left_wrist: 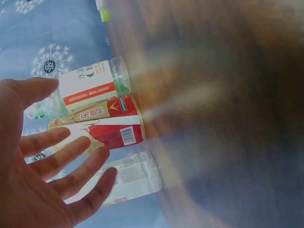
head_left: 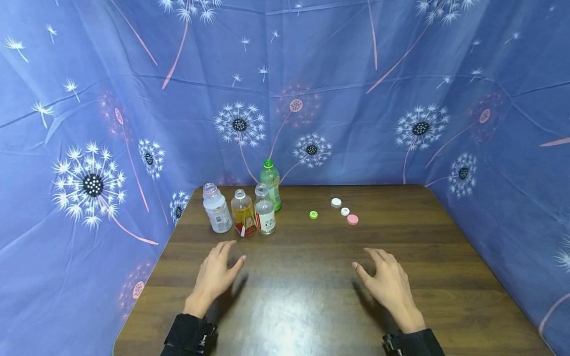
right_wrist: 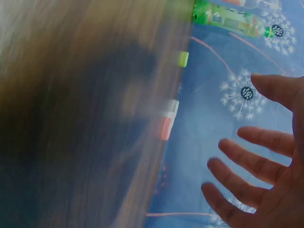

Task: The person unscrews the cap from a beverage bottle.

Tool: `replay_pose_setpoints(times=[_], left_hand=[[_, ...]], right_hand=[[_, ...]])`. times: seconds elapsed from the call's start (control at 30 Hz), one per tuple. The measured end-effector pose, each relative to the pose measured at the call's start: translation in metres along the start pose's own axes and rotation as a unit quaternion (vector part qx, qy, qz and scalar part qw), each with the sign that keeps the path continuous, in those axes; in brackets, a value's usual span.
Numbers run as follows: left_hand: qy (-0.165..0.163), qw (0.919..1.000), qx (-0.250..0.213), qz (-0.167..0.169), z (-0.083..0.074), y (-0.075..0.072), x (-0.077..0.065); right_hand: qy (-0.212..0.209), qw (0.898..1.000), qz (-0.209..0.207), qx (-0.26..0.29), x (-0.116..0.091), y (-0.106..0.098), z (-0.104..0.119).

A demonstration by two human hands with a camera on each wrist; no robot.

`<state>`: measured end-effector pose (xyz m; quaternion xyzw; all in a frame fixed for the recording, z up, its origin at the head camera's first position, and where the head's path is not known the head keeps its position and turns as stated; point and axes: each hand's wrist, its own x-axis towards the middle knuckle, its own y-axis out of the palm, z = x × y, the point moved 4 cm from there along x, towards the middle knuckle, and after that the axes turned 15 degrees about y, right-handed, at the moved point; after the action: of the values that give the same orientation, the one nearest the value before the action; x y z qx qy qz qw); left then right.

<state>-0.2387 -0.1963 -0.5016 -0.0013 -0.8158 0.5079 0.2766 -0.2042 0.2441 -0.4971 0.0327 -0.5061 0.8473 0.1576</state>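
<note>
My left hand [head_left: 215, 274] is held over the left part of the table with fingers spread, holding nothing. Just beyond it stand a white bottle [head_left: 217, 210], a bottle with a yellow and red label [head_left: 243, 215] and a clear bottle with a white label [head_left: 265, 212]. Behind the clear one is a green bottle [head_left: 270, 178]. All of them are uncapped and upright. My right hand [head_left: 388, 282], fingers apart, hovers at the right and holds nothing. Beyond it lie a green cap [head_left: 313, 215], a larger white cap [head_left: 336, 202], a small white cap [head_left: 345, 211] and a pink cap [head_left: 353, 219].
The brown wooden table [head_left: 307, 262] has a bright reflection near its front. Blue cloth [head_left: 347, 109] with a dandelion print hangs behind the table and along both sides. Dark sleeves [head_left: 189, 336] cover both wrists.
</note>
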Motion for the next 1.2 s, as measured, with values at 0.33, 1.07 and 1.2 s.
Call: replay_pose_setpoints(times=[0.33,1.07,1.2], left_hand=[[-0.024,0.9962,0.002,-0.083,0.014,-0.006,0.008],[-0.155,0.9675,-0.072,-0.186,0.067,-0.024,0.064],[-0.171,0.9672,-0.063,-0.177,0.077,-0.023,0.073]], right_hand=[[-0.039,0.999,0.025,0.02,-0.018,0.014,0.017],[-0.092,0.993,0.07,-0.023,-0.05,0.029,0.038],[-0.094,0.993,0.066,-0.031,-0.05,0.024,0.04]])
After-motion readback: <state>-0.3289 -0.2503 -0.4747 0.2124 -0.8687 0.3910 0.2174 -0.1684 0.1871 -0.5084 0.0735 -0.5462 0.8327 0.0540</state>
